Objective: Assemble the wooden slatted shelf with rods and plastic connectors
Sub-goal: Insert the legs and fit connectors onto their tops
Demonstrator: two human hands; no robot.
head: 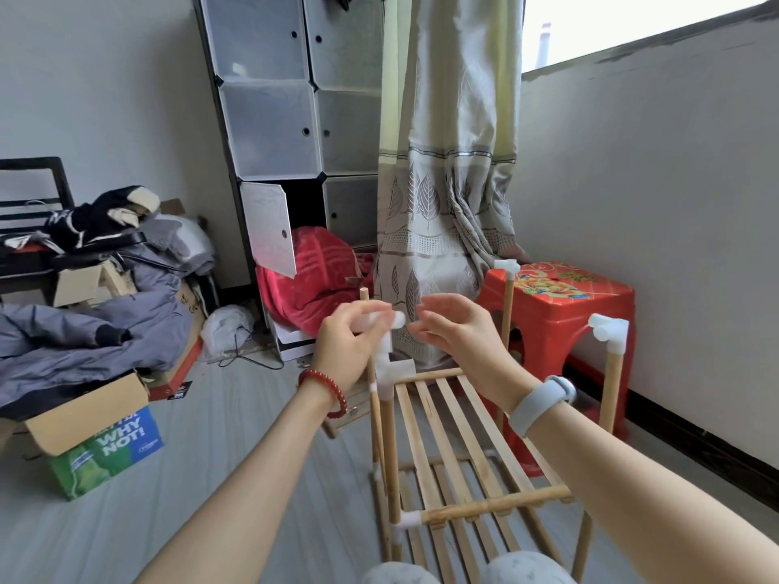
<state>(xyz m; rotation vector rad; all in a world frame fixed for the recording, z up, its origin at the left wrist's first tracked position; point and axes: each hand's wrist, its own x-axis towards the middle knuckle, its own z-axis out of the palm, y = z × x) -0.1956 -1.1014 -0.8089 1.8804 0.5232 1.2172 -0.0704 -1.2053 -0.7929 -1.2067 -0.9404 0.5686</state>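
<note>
We see the shelf (455,440) standing half-built on the floor before our knees, two slatted tiers joined by upright rods. At its near left corner a white connector (390,366) caps a rod. Our left hand (345,347) curls its fingers round a blurred white connector piece (381,320) just above that corner; a thin rod (365,298) pokes up behind the hand. Our right hand (457,330) hovers just beside it, fingers loosely spread and holding nothing. Two more rods on the right carry elbow connectors (609,335). Behind the shelf stands a red stool (560,301), with a curtain (447,183) and cabinet (291,120) beyond. Clothes (105,297) and boxes (105,432) lie well apart at left.
</note>
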